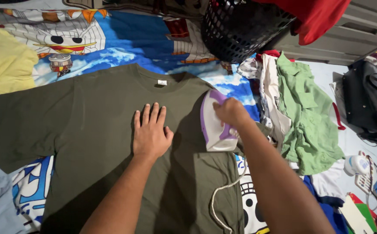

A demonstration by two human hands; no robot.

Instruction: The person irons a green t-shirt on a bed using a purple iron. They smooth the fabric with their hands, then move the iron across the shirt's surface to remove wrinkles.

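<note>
1. On the cartoon-print sheet (123, 41) lies the olive T-shirt (88, 143), spread flat, a small white label (162, 82) at its collar.
2. The left hand (150, 132) presses flat on the shirt, fingers spread, holding nothing.
3. The right hand (231, 112) grips the white-and-purple iron (214, 123) on the shirt's right shoulder.
4. Risk, as I judge it: the iron, close beside the left hand, could burn it; its cord (218, 199) might snag.

Open stretch of olive t-shirt (88, 130) leftward, black laundry basket (240, 28) blocking ahead, clothes heap (301, 108) (green, white) crowding right, cord (218, 195) trailing near.

Two bare forearms (no sleeves, no jewelry).
</note>
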